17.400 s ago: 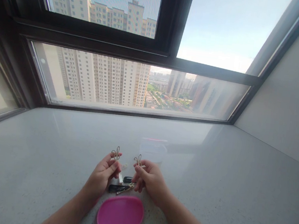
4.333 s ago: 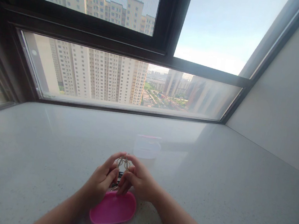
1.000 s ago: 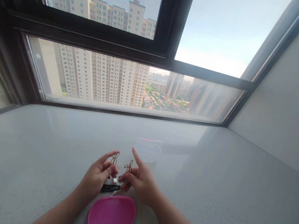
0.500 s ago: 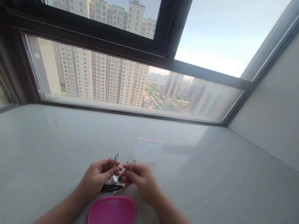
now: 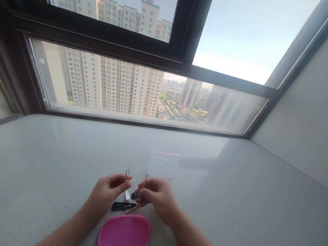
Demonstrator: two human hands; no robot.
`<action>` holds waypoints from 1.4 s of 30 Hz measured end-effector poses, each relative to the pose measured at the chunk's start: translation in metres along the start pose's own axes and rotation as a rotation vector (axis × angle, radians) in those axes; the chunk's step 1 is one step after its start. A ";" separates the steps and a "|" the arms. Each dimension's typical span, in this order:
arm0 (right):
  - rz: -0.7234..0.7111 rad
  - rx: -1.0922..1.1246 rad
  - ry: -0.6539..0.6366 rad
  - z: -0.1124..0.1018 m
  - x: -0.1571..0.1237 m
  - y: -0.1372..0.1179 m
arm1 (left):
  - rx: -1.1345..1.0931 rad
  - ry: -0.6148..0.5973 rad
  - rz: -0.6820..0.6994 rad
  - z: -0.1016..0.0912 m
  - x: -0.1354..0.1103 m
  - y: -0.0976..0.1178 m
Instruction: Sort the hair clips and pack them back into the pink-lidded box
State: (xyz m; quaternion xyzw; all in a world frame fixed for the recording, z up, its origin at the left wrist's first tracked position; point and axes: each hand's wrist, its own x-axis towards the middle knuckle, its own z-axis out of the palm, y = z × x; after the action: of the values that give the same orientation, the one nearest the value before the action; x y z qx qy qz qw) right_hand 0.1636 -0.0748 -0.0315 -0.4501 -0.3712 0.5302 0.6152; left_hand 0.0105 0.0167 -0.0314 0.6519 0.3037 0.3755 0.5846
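My left hand (image 5: 106, 191) is closed in a pinch on a brown bow-shaped hair clip (image 5: 127, 175), whose loops stick up above the fingertips. Opposite it, my right hand (image 5: 160, 198) pinches a similar brown bow-shaped hair clip (image 5: 146, 180), seen nearly edge-on. Between and below the hands lie a black hair clip (image 5: 124, 206), a small white clip (image 5: 127, 196), a dark clip (image 5: 134, 195) and a thin gold-coloured hairpin (image 5: 129, 209). A pink oval tray (image 5: 125, 234) sits just in front of them, nearest to me.
A clear plastic box or lid (image 5: 163, 166) stands beyond my hands on the pale speckled sill (image 5: 56, 173). The dark window frame (image 5: 151, 126) borders the far edge, and a white wall (image 5: 311, 117) rises at the right.
My right hand has drawn slightly away from the left, widening the gap between them. Its bow clip has turned edge-on. My left hand has barely moved.
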 end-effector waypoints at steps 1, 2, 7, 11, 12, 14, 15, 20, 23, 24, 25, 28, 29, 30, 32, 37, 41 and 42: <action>-0.011 -0.005 0.006 0.000 0.000 0.000 | -0.007 0.002 -0.012 0.000 0.000 0.001; -0.026 -0.008 0.013 0.000 0.001 -0.001 | -0.012 0.005 -0.020 0.001 -0.001 0.003; -0.082 -0.023 -0.006 -0.001 0.001 0.000 | -0.084 0.014 -0.022 0.002 -0.002 0.007; -0.072 -0.037 -0.006 -0.003 0.000 0.001 | -0.128 0.020 -0.009 0.002 -0.002 0.002; -0.066 -0.035 -0.005 -0.003 0.000 0.001 | -0.129 0.017 -0.005 0.002 -0.002 0.001; -0.054 -0.026 -0.006 -0.003 0.000 0.001 | -0.134 0.008 0.003 0.002 -0.003 0.000; -0.049 -0.021 -0.007 -0.003 0.000 0.001 | -0.143 0.004 0.003 0.002 -0.003 0.001; -0.053 0.035 -0.025 -0.002 0.001 0.002 | -0.234 0.014 -0.053 0.003 -0.003 0.003; -0.069 0.072 -0.034 -0.003 0.002 0.002 | -0.271 0.013 -0.089 0.003 -0.001 0.002; -0.073 0.079 -0.032 -0.003 0.002 0.002 | -0.281 0.008 -0.096 0.003 -0.001 0.002; -0.077 0.081 -0.029 -0.003 0.002 0.002 | -0.293 -0.001 -0.103 0.003 0.000 0.002; -0.090 0.073 -0.017 -0.003 0.002 0.001 | -0.341 -0.028 -0.129 0.003 0.000 0.002; -0.092 0.064 -0.014 -0.003 0.003 0.001 | -0.353 -0.030 -0.141 0.003 -0.001 0.003; -0.093 0.055 -0.012 -0.003 0.003 0.001 | -0.360 -0.029 -0.153 0.003 -0.001 0.004; -0.092 0.035 -0.012 -0.003 0.003 0.002 | -0.358 -0.021 -0.173 0.004 -0.002 0.005; -0.092 0.002 -0.018 -0.004 0.003 0.004 | -0.338 -0.024 -0.196 0.003 -0.002 0.006; -0.098 0.008 -0.016 -0.005 0.003 0.004 | -0.368 -0.037 -0.205 0.001 -0.001 0.002; -0.099 0.010 -0.013 -0.005 0.004 0.004 | -0.374 -0.039 -0.205 0.001 -0.001 0.002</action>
State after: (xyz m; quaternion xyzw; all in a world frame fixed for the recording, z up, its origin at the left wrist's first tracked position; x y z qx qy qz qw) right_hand 0.1675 -0.0719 -0.0367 -0.4247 -0.3943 0.5036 0.6407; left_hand 0.0111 0.0154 -0.0299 0.5048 0.2822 0.3515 0.7362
